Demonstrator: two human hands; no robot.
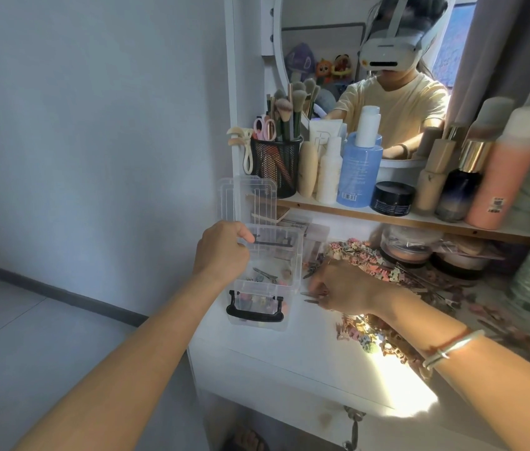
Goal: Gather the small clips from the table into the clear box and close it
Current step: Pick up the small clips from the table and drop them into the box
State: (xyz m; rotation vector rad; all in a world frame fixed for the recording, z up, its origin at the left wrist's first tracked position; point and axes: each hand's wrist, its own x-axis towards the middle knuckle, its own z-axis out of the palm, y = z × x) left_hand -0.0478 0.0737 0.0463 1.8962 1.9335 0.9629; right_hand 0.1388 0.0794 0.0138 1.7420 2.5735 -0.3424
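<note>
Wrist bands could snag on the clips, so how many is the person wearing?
2, both on the right wrist: a red cord and, beside it toward the elbow, a silver bangle. The left wrist is bare.

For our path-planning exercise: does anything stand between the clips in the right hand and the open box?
Nothing visible does. The clips in the right hand are just beside the clear box; its lid stands open behind, and the left hand grips the left rim.
</note>
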